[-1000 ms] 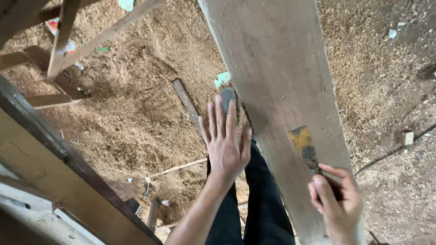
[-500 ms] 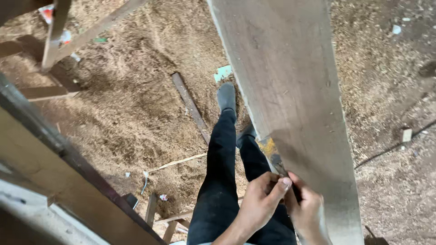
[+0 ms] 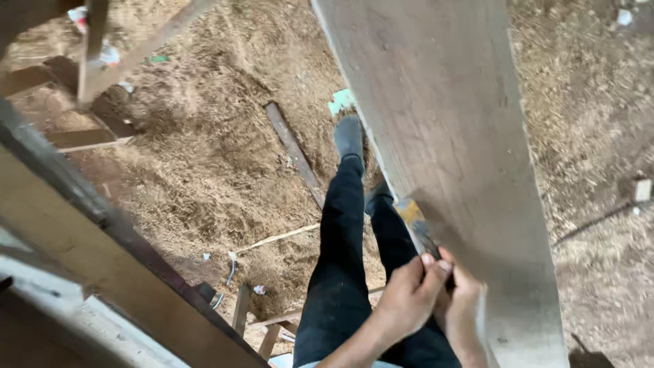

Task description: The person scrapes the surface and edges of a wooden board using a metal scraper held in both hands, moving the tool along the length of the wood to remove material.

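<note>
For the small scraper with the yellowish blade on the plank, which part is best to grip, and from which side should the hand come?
Grip the dark handle end, coming from the near side, below the blade. The scraper lies slanted on the left edge of the plank, blade pointing away. Both the left hand and the right hand meet at that near end, so the blade stays free.

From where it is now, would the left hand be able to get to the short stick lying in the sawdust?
Probably not without bending down. The left hand is up at the plank's edge on the scraper, while the stick lies on the floor beyond the left foot.
</note>
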